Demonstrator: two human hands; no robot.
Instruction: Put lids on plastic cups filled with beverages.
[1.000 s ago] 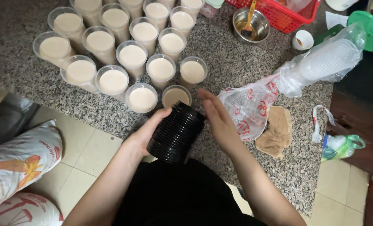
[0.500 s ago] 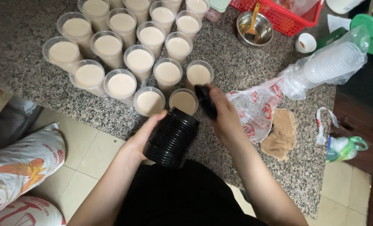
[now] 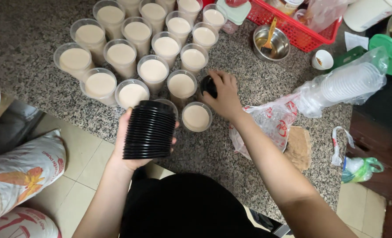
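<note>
My left hand (image 3: 127, 152) holds a stack of black plastic lids (image 3: 149, 130) over the counter's front edge. My right hand (image 3: 224, 94) presses one black lid (image 3: 208, 85) down on a cup at the right end of the cluster. Several clear cups of beige milky drink (image 3: 153, 70) stand in rows on the speckled granite counter (image 3: 37, 88). An uncovered cup (image 3: 196, 117) stands just below my right hand, next to the lid stack.
A red basket (image 3: 295, 33) and a steel bowl with a spoon (image 3: 272, 42) sit at the back. A sleeve of white cups in plastic (image 3: 350, 83) lies at the right, with a crumpled bag (image 3: 273, 123) beside it. Printed sacks (image 3: 17, 172) lie on the floor at the left.
My right hand took one black lid off the stack and carried it up and right onto a cup. The view shifted, so the cups sit lower in the frame.
</note>
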